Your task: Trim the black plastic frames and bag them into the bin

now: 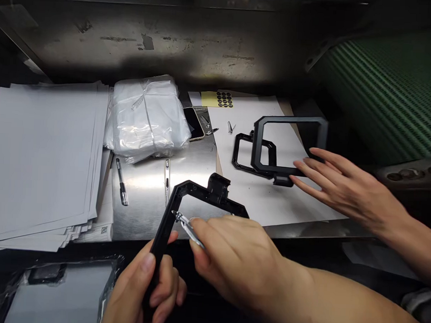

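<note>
My left hand is closed round the lower side of a black plastic frame with cut corners and a clip-like tab on its top edge. My right hand grips a silver nail clipper, its jaws at the inner edge of the frame's left side. Part of the frame's right side is hidden behind my right hand. Further back, a second black frame lies on white paper, partly covered by a third frame that a co-worker's hand touches from the right.
On the left lies a stack of white sheets, beside a tied bundle of clear plastic bags. A pen, a slim cutter-like tool, a phone and another nail clipper lie on the metal table. Green mesh belt stands right.
</note>
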The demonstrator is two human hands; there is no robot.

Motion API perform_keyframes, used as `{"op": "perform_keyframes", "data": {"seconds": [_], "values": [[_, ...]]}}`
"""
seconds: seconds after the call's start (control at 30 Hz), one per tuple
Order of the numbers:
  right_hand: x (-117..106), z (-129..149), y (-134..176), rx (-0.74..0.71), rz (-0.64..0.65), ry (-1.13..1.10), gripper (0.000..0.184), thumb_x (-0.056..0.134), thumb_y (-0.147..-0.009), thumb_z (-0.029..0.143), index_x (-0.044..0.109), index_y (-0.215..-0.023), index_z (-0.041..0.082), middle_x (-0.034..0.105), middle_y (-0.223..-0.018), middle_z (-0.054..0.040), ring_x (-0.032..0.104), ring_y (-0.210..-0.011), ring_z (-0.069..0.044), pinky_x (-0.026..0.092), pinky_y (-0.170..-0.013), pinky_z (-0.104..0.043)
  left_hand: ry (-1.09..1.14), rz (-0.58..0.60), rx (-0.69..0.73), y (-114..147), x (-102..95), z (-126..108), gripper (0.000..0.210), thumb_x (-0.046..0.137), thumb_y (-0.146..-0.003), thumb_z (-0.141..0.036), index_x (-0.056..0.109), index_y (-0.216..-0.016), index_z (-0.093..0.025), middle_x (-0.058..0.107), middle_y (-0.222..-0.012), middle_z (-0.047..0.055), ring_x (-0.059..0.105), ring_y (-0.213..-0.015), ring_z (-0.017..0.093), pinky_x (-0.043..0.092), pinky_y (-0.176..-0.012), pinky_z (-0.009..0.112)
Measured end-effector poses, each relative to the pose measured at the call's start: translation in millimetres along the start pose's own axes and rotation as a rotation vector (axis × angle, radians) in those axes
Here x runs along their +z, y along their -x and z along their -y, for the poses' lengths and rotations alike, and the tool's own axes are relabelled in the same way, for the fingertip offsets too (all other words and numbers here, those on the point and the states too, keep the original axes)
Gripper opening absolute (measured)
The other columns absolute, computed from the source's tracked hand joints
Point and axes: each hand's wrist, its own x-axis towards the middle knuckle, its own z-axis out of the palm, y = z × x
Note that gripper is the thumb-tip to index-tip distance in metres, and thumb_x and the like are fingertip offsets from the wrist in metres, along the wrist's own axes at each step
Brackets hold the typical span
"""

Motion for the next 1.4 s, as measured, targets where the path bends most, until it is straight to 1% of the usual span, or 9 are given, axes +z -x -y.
{"op": "perform_keyframes", "data": {"seconds": [0.23,0.4,0.63,0.73,0.87,1.03,1.23,1.33,1.4], "values": [[9,-45,38,0.503,-0.224,-0.058,0.013,0.043,-0.080,0.024,0.048,-0.091,0.019,0.047,-0.059,0.0025,0.046,-0.050,-0.011,0.038,-0.048,-0.023,0.127,-0.199,-0.022,-6,-1.6,-14,0.033,0.038,-0.081,-0.031,0.060,-0.096,-0.011,0.034,-0.042,-0.008,0.025,-0.037,0.003,0.042,-0.053,0.024],[61,-96,107,0.754,0.060,0.068,0.023,0.038,-0.080,0.031,0.051,-0.093,0.016,0.049,-0.087,-0.0089,0.048,-0.081,-0.021,0.042,-0.069,-0.034,0.173,-0.359,0.038,-12,-10.2,-21,0.029,0.037,-0.082,-0.031,0.060,-0.091,-0.016,0.051,-0.055,-0.001,0.051,-0.056,0.010,0.049,-0.068,0.032],[85,-105,122,0.868,0.011,0.124,0.034,0.038,-0.080,0.031,0.047,-0.106,0.012,0.040,-0.106,-0.0184,0.033,-0.104,-0.034,0.029,-0.081,-0.055,0.236,-0.405,-0.013,-9,-9.3,-30,0.030,0.034,-0.083,-0.027,0.062,-0.089,-0.016,0.058,-0.074,0.004,0.058,-0.077,0.014,0.049,-0.074,0.032],[75,-77,94,0.884,0.006,-0.221,0.034,0.033,-0.083,0.036,0.044,-0.109,0.016,0.046,-0.105,-0.0129,0.043,-0.102,-0.024,0.037,-0.084,-0.043,0.259,-0.429,0.016,-10,-13.5,-26,0.030,0.035,-0.083,-0.026,0.062,-0.089,-0.015,0.059,-0.075,0.005,0.058,-0.075,0.014,0.050,-0.072,0.031],[71,-39,54,0.897,0.150,-1.179,0.035,0.032,-0.084,0.037,0.038,-0.111,0.016,0.054,-0.085,-0.0070,0.054,-0.079,-0.017,0.045,-0.069,-0.035,0.253,-0.363,0.134,-12,-24.9,-8,0.027,0.041,-0.079,-0.031,0.062,-0.091,-0.020,0.062,-0.079,0.004,0.058,-0.087,0.018,0.047,-0.079,0.033],[58,-66,20,0.768,0.144,-1.276,0.026,0.039,-0.082,0.028,0.046,-0.102,0.013,0.042,-0.058,0.0045,0.047,-0.056,-0.010,0.040,-0.055,-0.024,0.018,0.014,-0.028,-13,-48.9,-7,0.040,0.060,-0.064,-0.038,0.062,-0.097,-0.017,0.063,-0.101,0.012,0.049,-0.104,0.030,0.038,-0.087,0.040],[29,-79,-23,0.078,0.844,-0.718,0.032,0.040,-0.078,0.009,0.057,-0.102,0.020,0.062,-0.079,0.0001,0.054,-0.071,-0.010,0.039,-0.066,-0.021,-0.214,0.198,-0.269,-36,-74.4,-35,0.068,0.036,-0.067,-0.062,0.061,-0.097,-0.007,0.064,-0.093,0.022,0.059,-0.083,0.035,0.037,-0.079,0.047],[46,-56,-43,-0.136,0.959,-0.471,0.030,0.043,-0.075,0.009,0.060,-0.097,0.022,0.065,-0.081,0.0003,0.056,-0.072,-0.011,0.039,-0.064,-0.021,-0.596,0.324,-0.252,-40,-69.6,-31,0.040,0.053,-0.070,-0.041,0.059,-0.097,-0.013,0.065,-0.070,0.010,0.060,-0.062,0.022,0.039,-0.071,0.036],[64,-52,-51,-0.164,0.921,-0.430,0.027,0.045,-0.078,0.015,0.056,-0.101,0.022,0.064,-0.081,0.0016,0.055,-0.070,-0.009,0.040,-0.062,-0.018,-0.666,0.247,-0.223,-38,-68.1,-23,0.025,0.052,-0.074,-0.031,0.057,-0.094,-0.016,0.051,-0.053,-0.003,0.045,-0.042,0.009,0.040,-0.058,0.028]]}}
